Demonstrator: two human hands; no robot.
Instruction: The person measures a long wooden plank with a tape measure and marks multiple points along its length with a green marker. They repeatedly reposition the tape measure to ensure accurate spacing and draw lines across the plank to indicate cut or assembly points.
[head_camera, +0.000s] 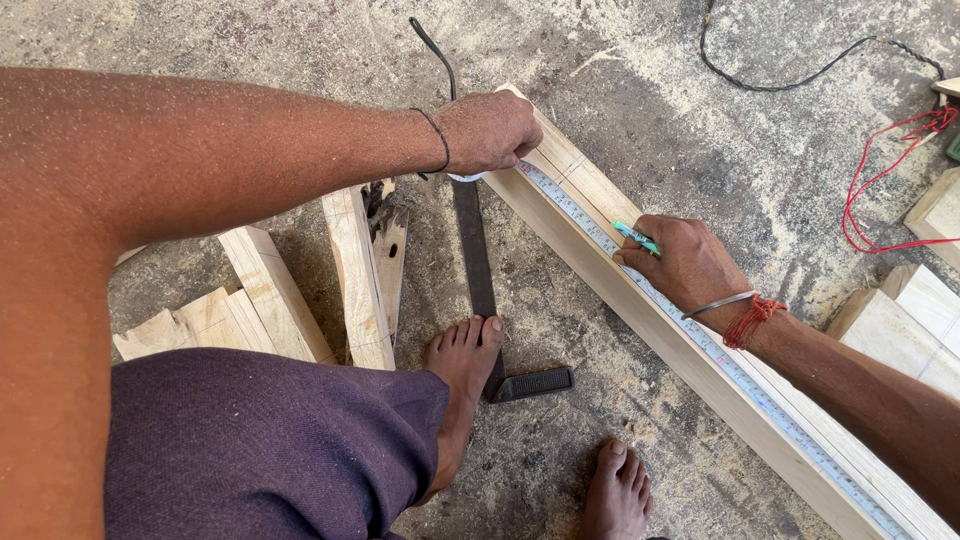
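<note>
A long pale wooden plank (660, 330) lies diagonally on the dusty floor. A metal tape measure strip (740, 375) runs along its top face. My left hand (490, 130) presses down on the plank's far end, holding the tape's white end there. My right hand (685, 265) rests on the plank midway, gripping a teal pen (635, 238) with its tip at the tape's edge. Pencil lines cross the wood near my left hand.
A dark metal square (485, 290) lies on the floor by my bare feet (465, 380). Short wood offcuts (270, 300) sit at left, more blocks (910, 320) at right. Red wire (880, 190) and black cable (800, 75) trail at top right.
</note>
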